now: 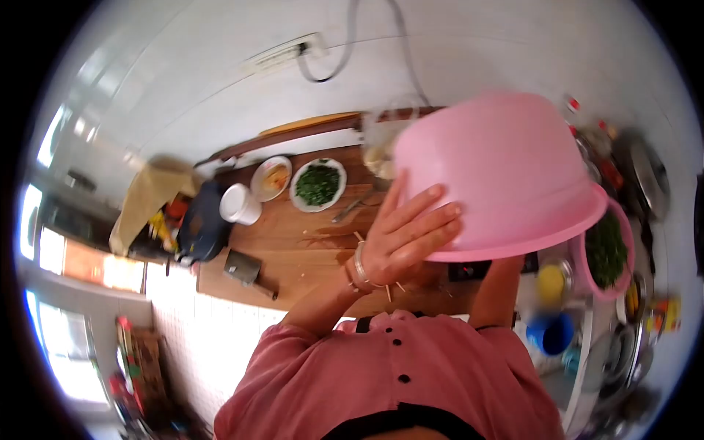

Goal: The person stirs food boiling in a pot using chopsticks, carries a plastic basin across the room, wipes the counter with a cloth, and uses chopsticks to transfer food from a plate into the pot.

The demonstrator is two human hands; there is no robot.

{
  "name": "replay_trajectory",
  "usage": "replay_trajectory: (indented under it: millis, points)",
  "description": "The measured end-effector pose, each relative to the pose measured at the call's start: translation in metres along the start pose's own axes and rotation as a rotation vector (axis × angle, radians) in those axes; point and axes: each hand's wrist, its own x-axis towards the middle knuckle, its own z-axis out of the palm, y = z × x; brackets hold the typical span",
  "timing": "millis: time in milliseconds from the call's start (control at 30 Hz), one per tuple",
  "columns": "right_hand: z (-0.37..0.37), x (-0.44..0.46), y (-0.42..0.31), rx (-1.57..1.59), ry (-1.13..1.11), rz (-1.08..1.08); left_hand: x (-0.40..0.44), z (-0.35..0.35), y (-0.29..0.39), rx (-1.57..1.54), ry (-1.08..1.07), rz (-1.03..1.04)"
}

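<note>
A large pink plastic basin (499, 169) is tilted in the air above the counter, its outer side toward me and its rim facing down and to the right. My left hand (414, 235), with a bracelet at the wrist, holds the basin's outer side with its fingers stretched along the plastic. My right forearm (499, 293) reaches up behind the rim; that hand is hidden by the basin. To the right, partly covered by the basin, another pink basin (605, 253) contains chopped greens. A plate of chopped greens (318, 185) stands on the wooden counter (286, 249) left of my left hand.
A cleaver (246, 270) lies near the counter's front edge. A bowl (270, 178) and a white tub (240, 204) stand toward the left. On the right are a blue container (550, 334) and several pots and lids. A cable hangs from a wall socket strip (286, 53).
</note>
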Motion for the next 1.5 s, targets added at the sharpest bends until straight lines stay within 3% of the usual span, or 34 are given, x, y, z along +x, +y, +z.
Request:
replay_trajectory:
  millis: [33, 67, 133, 167, 200, 233, 267, 300, 367, 433, 500, 567, 600, 667, 767, 833, 1033, 1100, 1167, 1233, 1300, 1367, 1433, 1500]
  points:
    - [0.001, 0.006, 0.008, -0.118, -0.049, -0.046, 0.0, -0.004, 0.001, -0.061, 0.013, -0.165]
    - [-0.003, 0.013, 0.018, -0.669, -0.122, -0.286, -0.008, -0.001, 0.002, -0.087, 0.016, -0.213]
    - [0.003, 0.028, 0.032, -1.228, -0.158, -0.607, -0.013, -0.013, -0.002, -0.042, 0.05, -0.262]
    - [0.009, 0.033, 0.037, -1.102, -0.202, -0.493, -0.017, -0.022, -0.003, -0.073, 0.063, -0.285]
    - [0.041, 0.022, 0.022, -0.346, -0.344, -0.09, -0.025, -0.035, -0.005, 0.057, 0.112, -0.338]
    - [0.079, 0.013, 0.007, 0.418, -0.225, 0.286, -0.028, -0.036, -0.003, -0.004, 0.158, -0.461]
    - [0.079, -0.006, 0.0, 0.424, -0.263, 0.329, -0.031, -0.038, 0.001, -0.067, 0.211, -0.582]
    - [0.085, -0.023, -0.003, 0.452, -0.509, 0.271, -0.038, -0.051, 0.003, -0.007, 0.239, -0.606]
    - [0.097, -0.031, 0.007, 0.493, -0.765, 0.236, -0.048, -0.061, 0.01, -0.189, 0.467, -0.943]
    - [0.113, -0.04, 0.031, 0.056, -0.431, 0.307, -0.076, -0.079, 0.011, -0.142, 0.517, -1.038]
    - [0.132, -0.058, 0.045, -0.035, -0.604, 0.261, -0.11, -0.1, 0.013, -0.227, 0.735, -1.107]
    - [0.157, -0.082, 0.053, -0.124, -0.766, 0.197, -0.142, -0.124, 0.02, -0.148, 0.779, -1.158]
    - [0.175, -0.104, 0.057, 0.06, -0.806, 0.32, -0.16, -0.141, 0.026, -0.09, 0.813, -1.206]
    - [0.197, -0.127, 0.068, 0.245, -0.858, 0.443, -0.188, -0.159, 0.04, -0.048, 0.909, -1.204]
    - [0.233, -0.179, 0.089, 0.141, -0.972, 0.503, -0.242, -0.197, 0.07, 0.091, 1.009, -1.211]
    - [0.258, -0.229, 0.093, 0.132, -1.08, 0.586, -0.267, -0.232, 0.097, 0.2, 1.049, -1.324]
    - [0.328, -0.379, 0.138, 0.094, -1.257, 0.616, -0.36, -0.336, 0.165, 0.196, 1.253, -1.318]
    - [0.354, -0.444, 0.158, 0.095, -1.294, 0.739, -0.402, -0.378, 0.191, 0.189, 1.368, -1.339]
    - [0.384, -0.507, 0.177, 0.142, -1.341, 0.8, -0.435, -0.415, 0.217, 0.277, 1.431, -1.32]
    - [0.404, -0.565, 0.182, -0.048, -1.318, 0.836, -0.44, -0.453, 0.246, 0.341, 1.57, -1.192]
    - [0.419, -0.612, 0.188, -0.066, -1.272, 0.926, -0.458, -0.486, 0.271, 0.482, 1.459, -1.16]
    - [0.431, -0.644, 0.208, -0.124, -1.245, 1.155, -0.467, -0.515, 0.292, 0.864, 0.936, -1.246]
    - [0.447, -0.677, 0.231, -0.139, -1.237, 1.267, -0.479, -0.545, 0.303, 0.923, 0.858, -1.191]
    - [0.466, -0.702, 0.244, -0.16, -1.229, 1.371, -0.49, -0.573, 0.311, 0.989, 0.624, -1.136]
